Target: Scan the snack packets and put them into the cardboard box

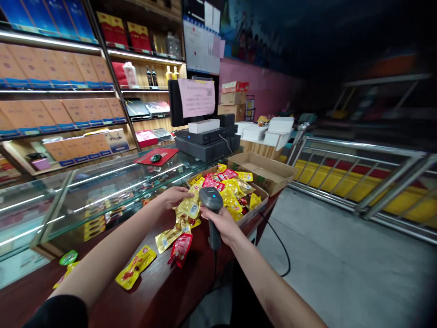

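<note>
Floor (317,237) runs from the edge of the counter (153,298) to the railing (362,208); left hand (174,197) pinches a packet (190,209), right hand (226,224) grips a scanner (212,200).

No wording can be read with certainty anywhere. On the pink sheet (196,102) fixed to the monitor (175,105), at upper centre of the frame, a square QR code (209,91) sits at the top right above lines of print too small to make out. The pale notice (201,48) above it carries a red emblem (194,29) and illegible lines. At centre, the gold packet (186,206) shows a whitish barcode label (194,210), its digits unreadable. Print on the orange boxes (61,66), upper left, is blurred.
</note>
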A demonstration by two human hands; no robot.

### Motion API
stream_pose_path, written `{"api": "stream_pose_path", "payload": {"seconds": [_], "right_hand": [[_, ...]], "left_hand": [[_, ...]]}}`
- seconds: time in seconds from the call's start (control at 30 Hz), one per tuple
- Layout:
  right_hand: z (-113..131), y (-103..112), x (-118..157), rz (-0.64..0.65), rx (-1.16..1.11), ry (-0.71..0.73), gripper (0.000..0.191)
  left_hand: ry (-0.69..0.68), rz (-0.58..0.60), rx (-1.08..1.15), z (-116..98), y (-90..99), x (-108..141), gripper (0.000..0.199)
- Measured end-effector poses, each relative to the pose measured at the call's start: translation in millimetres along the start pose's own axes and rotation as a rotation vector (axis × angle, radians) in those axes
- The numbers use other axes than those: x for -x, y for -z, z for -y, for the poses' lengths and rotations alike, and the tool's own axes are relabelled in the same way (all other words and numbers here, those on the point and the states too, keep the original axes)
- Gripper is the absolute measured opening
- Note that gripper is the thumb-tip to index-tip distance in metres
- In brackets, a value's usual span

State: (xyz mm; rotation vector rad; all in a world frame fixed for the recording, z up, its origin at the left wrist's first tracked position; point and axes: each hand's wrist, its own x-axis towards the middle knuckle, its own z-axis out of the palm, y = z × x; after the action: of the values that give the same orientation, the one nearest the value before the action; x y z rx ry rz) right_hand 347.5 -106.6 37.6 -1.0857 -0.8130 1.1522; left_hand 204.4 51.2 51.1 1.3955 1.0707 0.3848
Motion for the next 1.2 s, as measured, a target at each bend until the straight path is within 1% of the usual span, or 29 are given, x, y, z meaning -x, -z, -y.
{"api": "stream_pose_path", "payload": {"seconds": [0.13, 0.23, 0.33, 0.4, 0.5, 0.57, 0.63, 0.73, 0.83, 0.9, 1.0, 1.07, 1.2], "right_hand": [[33.1, 26.9, -20.4, -0.011, 0.019, -0.019, 0.018], [60.1, 53.4, -34.3, -0.027, -0.003, -0.029, 0.019], [84.7, 81.9, -47.8, -0.074, 0.004, -0.024, 0.020], [98.0, 99.8, -56.8, -0.119, 0.010, -0.001, 0.019], [110.7, 120.8, -66.8, -0.180, 0.016, 0.049, 0.020], [113.4, 128.0, -69.3, -0.197, 0.029, 0.068, 0.020], [111.5, 128.1, -68.1, -0.190, 0.035, 0.073, 0.020], [102.6, 114.7, -61.8, -0.134, 0.033, 0.056, 0.025], [90.8, 89.1, -54.3, -0.037, 0.042, 0.008, 0.028], [82.0, 68.8, -50.4, 0.022, 0.047, -0.025, 0.026], [66.3, 38.8, -47.3, 0.114, 0.051, -0.057, 0.023], [53.6, 20.8, -46.8, 0.170, 0.049, -0.089, 0.024], [22.9, -9.1, -46.7, 0.204, 0.038, -0.164, 0.026]], "left_hand": [[-0.033, -0.019, 0.135, -25.3, -27.6, -22.2, 0.048], [-0.052, -0.018, 0.140, -48.7, -53.7, -42.8, 0.046], [-0.047, 0.017, 0.127, -73.7, -79.4, -65.3, 0.045], [-0.036, 0.061, 0.130, -88.3, -93.1, -78.5, 0.046], [-0.046, 0.111, 0.115, -100.9, -104.1, -90.7, 0.047], [-0.048, 0.107, 0.109, -101.7, -104.0, -92.6, 0.044], [-0.022, 0.089, 0.117, -97.5, -98.0, -89.8, 0.041], [0.009, 0.053, 0.137, -85.5, -79.6, -78.5, 0.039], [-0.011, -0.010, 0.137, -69.6, -53.1, -59.9, 0.038], [-0.018, -0.061, 0.143, -56.8, -33.4, -44.1, 0.038], [0.002, -0.142, 0.175, -33.7, -3.5, -18.5, 0.040], [0.016, -0.186, 0.198, -16.2, 15.5, -2.1, 0.042], [0.012, -0.244, 0.210, 20.2, 46.1, 27.0, 0.046]]}}
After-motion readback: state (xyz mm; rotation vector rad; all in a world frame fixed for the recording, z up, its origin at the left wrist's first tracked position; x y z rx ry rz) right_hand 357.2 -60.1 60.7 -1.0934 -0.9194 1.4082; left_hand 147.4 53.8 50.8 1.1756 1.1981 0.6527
